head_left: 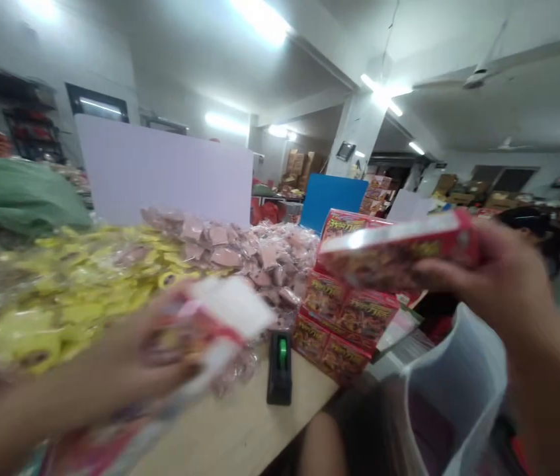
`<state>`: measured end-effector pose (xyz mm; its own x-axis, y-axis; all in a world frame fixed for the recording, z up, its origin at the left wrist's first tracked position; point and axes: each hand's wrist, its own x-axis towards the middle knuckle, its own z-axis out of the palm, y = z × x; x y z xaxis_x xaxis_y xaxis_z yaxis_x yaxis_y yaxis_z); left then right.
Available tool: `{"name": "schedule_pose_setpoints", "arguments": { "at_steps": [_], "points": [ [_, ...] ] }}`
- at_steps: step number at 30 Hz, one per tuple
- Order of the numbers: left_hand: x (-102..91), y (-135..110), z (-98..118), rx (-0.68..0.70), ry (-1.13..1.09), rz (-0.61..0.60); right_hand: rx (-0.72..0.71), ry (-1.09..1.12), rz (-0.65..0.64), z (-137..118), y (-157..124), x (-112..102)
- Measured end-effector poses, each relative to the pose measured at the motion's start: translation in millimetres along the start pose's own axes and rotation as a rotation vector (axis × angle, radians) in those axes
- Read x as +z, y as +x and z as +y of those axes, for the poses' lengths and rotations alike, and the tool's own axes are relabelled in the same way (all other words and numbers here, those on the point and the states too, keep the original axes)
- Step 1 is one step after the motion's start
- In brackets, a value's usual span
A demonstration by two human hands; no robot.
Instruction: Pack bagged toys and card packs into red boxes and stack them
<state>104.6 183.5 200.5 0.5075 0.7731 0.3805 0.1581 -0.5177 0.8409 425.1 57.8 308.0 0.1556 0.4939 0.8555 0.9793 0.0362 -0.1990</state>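
My right hand [500, 277] is closed round one end of a red printed box [403, 248], held level in front of a stack of similar red boxes [344, 311]. At the left, my left hand [170, 337] grips a smaller printed carton [210, 324] whose white flaps stand open. Motion blurs this carton, so its print cannot be read. Between the two hands a black tape dispenser [280, 377] with a green roll stands on the wooden table [225, 423].
Heaps of yellow bagged pieces [91, 284] and pinkish-brown bagged pieces [260, 258] cover the table's back and left. A white panel [170, 168] and a blue panel [334, 198] rise behind. A white sack [478, 370] gapes at lower right. Another person's head [527, 221] shows at right.
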Motion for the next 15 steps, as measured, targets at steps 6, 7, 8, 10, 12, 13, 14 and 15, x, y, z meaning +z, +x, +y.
{"name": "schedule_pose_setpoints", "arguments": {
  "at_steps": [6,7,8,10,12,13,14,15],
  "points": [
    [150.0,132.6,55.6,0.309,0.317,-0.51,-0.047,-0.339,-0.358,82.5,98.7,7.8],
    [164.6,146.0,57.4,0.327,0.374,-0.523,-0.057,-0.373,-0.439,90.7,103.0,22.7],
    [173.7,154.3,56.9,0.343,0.412,-0.538,-0.077,-0.402,-0.5,98.0,104.6,38.0],
    [178.2,158.1,51.4,0.389,0.429,-0.551,-0.125,-0.499,-0.558,110.3,101.9,64.8],
    [173.1,153.4,44.5,0.421,0.42,-0.552,-0.161,-0.618,-0.537,118.1,95.1,80.6],
    [170.2,150.7,41.7,0.43,0.412,-0.549,-0.172,-0.656,-0.499,119.2,90.5,83.0],
    [168.2,148.6,39.3,0.441,0.395,-0.542,-0.176,-0.659,-0.442,117.9,84.5,81.7],
    [167.0,147.3,37.4,0.452,0.367,-0.534,-0.172,-0.624,-0.367,113.5,76.1,76.9]
  ]
}}
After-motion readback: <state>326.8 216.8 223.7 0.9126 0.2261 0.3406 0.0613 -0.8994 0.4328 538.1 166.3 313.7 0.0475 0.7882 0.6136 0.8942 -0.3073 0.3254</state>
